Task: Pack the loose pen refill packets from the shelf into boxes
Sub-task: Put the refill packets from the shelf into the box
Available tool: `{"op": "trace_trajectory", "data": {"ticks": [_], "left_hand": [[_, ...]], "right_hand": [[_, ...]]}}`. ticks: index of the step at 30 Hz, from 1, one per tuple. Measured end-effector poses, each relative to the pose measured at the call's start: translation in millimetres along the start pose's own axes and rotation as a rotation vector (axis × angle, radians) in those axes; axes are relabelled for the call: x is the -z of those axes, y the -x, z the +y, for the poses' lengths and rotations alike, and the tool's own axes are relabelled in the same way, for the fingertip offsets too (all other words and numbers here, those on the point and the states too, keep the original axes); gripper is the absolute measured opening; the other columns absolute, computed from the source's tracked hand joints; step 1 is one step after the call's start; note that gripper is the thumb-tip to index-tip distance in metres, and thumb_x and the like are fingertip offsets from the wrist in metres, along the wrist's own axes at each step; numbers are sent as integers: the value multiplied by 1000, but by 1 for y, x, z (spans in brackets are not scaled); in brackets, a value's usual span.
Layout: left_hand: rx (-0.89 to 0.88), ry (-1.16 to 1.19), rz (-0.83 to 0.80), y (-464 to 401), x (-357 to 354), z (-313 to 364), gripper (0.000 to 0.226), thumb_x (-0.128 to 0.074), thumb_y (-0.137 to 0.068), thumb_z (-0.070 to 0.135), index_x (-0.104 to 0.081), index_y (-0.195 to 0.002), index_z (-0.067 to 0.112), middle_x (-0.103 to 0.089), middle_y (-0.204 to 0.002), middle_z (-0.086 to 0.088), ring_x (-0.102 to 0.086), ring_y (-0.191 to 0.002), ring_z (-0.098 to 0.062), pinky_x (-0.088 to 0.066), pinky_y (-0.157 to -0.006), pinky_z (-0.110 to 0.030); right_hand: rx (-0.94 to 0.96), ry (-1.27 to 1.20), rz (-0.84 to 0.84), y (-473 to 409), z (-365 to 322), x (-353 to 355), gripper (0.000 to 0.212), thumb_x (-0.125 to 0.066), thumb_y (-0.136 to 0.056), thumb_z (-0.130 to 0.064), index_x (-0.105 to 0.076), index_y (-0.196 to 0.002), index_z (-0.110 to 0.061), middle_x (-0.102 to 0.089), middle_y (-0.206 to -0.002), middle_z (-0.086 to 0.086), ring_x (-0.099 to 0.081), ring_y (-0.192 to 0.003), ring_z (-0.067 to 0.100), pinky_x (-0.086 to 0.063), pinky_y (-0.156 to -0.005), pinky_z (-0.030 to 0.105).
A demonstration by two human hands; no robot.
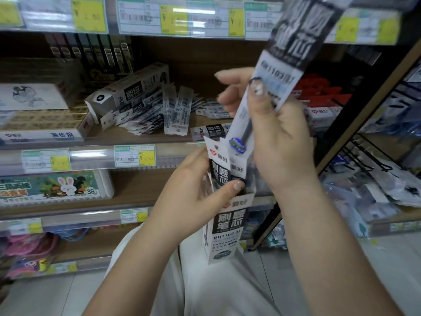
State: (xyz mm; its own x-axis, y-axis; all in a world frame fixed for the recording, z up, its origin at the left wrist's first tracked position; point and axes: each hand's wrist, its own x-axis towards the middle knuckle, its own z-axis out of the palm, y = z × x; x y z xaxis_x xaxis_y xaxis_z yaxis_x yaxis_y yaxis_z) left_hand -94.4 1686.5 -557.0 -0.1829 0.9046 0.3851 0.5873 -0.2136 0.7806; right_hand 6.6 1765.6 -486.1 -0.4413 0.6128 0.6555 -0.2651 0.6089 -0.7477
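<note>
- The left hand (200, 181) grips an upright white-and-black box (225, 215), thumb pressed on the front near its open top; packets already stand inside it.
- The right hand (273, 124) pinches a long refill packet (271, 87), tilted, with its lower end dipping into the box mouth.
- The box front reads "GR1103" under large black-backed Chinese characters; the held packet carries the same code.
- More loose packets (159, 112) lie fanned on the wooden shelf (141, 135), touching a second box (129, 90) lying on its side among them.
- A price tag (134, 155) on the shelf rail shows "¥ 2.60".
- A lower shelf holds a case (54, 188) with a rabbit picture and "36".
</note>
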Motion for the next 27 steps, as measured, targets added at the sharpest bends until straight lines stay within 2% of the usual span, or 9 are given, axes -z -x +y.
{"op": "trace_trajectory", "data": {"ticks": [4,7,10,12,15,20,22,25,27], "left_hand": [[59,40,-8,4,-4,-3,50,-56,-75,55,-57,-112,21,-61,-111,8,-55,-107,-4,-45,-89,-28],[74,13,27,4,-3,-6,52,-56,-72,60,-55,-114,28,-59,-114,12,-53,-107,0,-41,-89,-18],[132,-2,69,6,-1,-8,59,-54,-68,65,-53,-114,29,-59,-112,14,-52,-105,5,-37,-84,-8],[159,29,94,7,0,-8,59,-55,-66,65,-52,-114,31,-60,-114,13,-52,-107,4,-40,-88,-16],[146,77,103,7,3,-6,47,-59,-66,61,-46,-109,44,-60,-115,17,-54,-111,3,-45,-93,-26],[123,69,112,7,3,-4,41,-62,-67,58,-49,-103,43,-62,-112,13,-57,-108,-3,-48,-92,-39],[117,55,111,7,4,-3,41,-62,-66,58,-47,-103,45,-60,-112,17,-55,-108,-1,-47,-92,-34],[106,-21,96,7,5,-2,45,-62,-62,61,-44,-101,48,-58,-108,22,-52,-105,7,-41,-87,-14],[101,-72,97,6,5,-1,44,-62,-60,63,-44,-96,46,-56,-103,22,-50,-102,9,-35,-79,-4]], "right_hand": [[-76,172,-103,10,7,-2,26,-35,-96,-25,-56,-109,-19,-58,-101,-10,-56,-101,2,-44,-87,16],[-169,228,-160,12,8,4,22,-39,-95,-27,-58,-109,-29,-60,-113,-5,-56,-107,2,-46,-93,22],[-294,229,-221,11,0,11,24,-43,-90,-28,-65,-101,-32,-60,-111,-13,-54,-106,-4,-46,-91,18],[-371,253,-258,8,-6,15,26,-44,-85,-29,-69,-89,-36,-60,-110,-23,-53,-105,-8,-46,-93,21],[-418,293,-265,5,-16,18,25,-46,-82,-30,-71,-79,-34,-62,-109,-22,-55,-104,-6,-46,-94,30],[-474,328,-358,1,-21,16,28,-49,-89,-14,-68,-78,-32,-68,-97,-17,-61,-93,-4,-50,-87,27],[-527,352,-478,3,-17,14,29,-48,-91,-16,-65,-81,-38,-66,-97,-20,-59,-94,-7,-46,-85,18],[-553,367,-640,7,-13,15,27,-47,-93,-24,-64,-109,-38,-60,-106,-28,-51,-100,-16,-38,-85,5],[-535,330,-610,7,-11,17,29,-51,-91,-30,-59,-118,-36,-60,-111,-26,-53,-103,-13,-40,-94,11]]}}
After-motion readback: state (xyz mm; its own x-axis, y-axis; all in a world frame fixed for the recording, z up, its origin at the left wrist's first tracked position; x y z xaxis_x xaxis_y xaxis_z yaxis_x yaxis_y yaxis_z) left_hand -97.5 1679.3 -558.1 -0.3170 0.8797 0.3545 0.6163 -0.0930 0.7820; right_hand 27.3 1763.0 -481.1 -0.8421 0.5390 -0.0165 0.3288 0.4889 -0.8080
